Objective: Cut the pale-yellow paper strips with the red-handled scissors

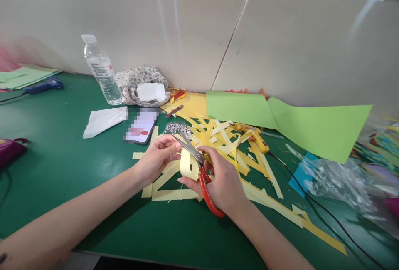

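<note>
My right hand (222, 178) is wrapped round a pair of red-handled scissors (208, 193), whose metal blades point up and to the left. A curled pale yellow paper strip (187, 164) hangs by the blades, between my two hands. The fingertips of my left hand (160, 157) pinch together at the top of this strip, close to the blade tips. Many loose yellow paper strips (170, 195) lie on the green table under and behind my hands. A clear bag of small patterned pieces (177, 129) sits just beyond my left hand.
Behind stand a water bottle (104, 74), a patterned cloth pouch (141, 85), a tissue (104, 121) and a phone (141, 126). To the right are a yellow glue gun (260, 142) with a black cord, green paper sheets (318, 126) and crumpled clear plastic (339, 180). A grey partition (124, 16) closes the back.
</note>
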Motion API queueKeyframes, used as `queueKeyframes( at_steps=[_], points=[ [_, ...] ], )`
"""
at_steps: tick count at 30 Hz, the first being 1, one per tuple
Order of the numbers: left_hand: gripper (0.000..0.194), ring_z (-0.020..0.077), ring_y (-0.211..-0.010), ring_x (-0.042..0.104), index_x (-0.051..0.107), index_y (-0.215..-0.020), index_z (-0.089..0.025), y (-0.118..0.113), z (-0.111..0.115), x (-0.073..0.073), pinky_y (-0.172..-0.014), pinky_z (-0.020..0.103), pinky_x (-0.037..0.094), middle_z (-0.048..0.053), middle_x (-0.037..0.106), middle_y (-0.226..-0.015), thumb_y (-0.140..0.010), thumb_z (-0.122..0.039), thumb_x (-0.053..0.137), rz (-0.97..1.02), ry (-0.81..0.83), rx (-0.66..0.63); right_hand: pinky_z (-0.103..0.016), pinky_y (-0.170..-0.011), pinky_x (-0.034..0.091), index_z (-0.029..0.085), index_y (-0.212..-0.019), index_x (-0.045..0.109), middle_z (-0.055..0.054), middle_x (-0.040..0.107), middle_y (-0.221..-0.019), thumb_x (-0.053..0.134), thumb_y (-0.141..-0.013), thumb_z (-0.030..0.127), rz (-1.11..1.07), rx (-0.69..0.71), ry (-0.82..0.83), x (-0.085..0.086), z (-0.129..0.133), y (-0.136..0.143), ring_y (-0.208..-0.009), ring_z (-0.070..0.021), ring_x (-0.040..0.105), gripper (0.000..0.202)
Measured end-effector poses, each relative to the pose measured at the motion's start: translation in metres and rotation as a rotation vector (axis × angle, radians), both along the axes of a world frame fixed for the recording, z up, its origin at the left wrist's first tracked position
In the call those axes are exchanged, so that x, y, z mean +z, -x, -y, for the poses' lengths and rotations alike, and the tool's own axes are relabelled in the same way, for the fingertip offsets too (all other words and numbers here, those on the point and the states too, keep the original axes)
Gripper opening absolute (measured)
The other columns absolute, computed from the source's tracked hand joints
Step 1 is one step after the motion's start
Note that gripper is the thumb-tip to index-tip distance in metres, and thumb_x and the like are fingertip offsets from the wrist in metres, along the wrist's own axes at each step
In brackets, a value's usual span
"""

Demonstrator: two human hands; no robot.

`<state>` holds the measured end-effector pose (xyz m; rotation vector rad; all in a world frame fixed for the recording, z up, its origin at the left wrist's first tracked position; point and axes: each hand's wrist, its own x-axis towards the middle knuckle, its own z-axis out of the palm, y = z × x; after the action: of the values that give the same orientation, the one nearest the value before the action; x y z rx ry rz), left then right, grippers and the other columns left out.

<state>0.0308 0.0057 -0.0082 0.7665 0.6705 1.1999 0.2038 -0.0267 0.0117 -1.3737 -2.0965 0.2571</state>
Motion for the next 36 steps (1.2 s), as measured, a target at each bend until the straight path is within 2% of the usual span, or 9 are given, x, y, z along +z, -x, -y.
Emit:
queueKeyframes(
  at_steps=[11,20,36],
  points=[
    [0.007,0.007,-0.06,0.061,0.065,-0.074,-0.017,0.0028,-0.0013,0.0016,-0.059,0.019,0.05,-0.003,0.067,-0.069,-0.07,-0.019,0.071,-0.021,-0.025,-0.032,-0.029,-0.054,0.044,0.017,-0.108,0.051,-0.004,0.062,-0.072,0.066,-0.061,0.061,-0.017,0.015,0.035,-0.0004,-0.0001,-0.0018,-0.063,-0.018,0.059,0.067],
    [0.008,0.0074,-0.058,0.061,0.064,-0.071,-0.018,0.0029,-0.0005,0.0038,-0.056,0.018,0.049,-0.002,0.068,-0.068,-0.07,-0.021,0.071,-0.028,-0.02,-0.034,-0.026,-0.052,0.042,0.019,-0.102,0.052,-0.002,0.063,-0.068,0.065,-0.063,0.059,-0.001,0.01,-0.034,-0.0021,-0.0023,-0.0035,-0.058,-0.0158,0.058,0.058],
    [0.008,0.0048,-0.056,0.059,0.065,-0.068,-0.018,0.0029,0.0009,0.009,-0.055,0.014,0.048,-0.003,0.066,-0.063,-0.071,-0.022,0.071,-0.024,-0.027,-0.043,-0.028,-0.057,0.045,0.019,-0.102,0.053,-0.005,0.066,-0.074,0.065,-0.066,0.054,0.019,-0.014,-0.115,-0.0052,-0.0051,-0.0057,-0.066,-0.0192,0.063,0.052]
  ],
)
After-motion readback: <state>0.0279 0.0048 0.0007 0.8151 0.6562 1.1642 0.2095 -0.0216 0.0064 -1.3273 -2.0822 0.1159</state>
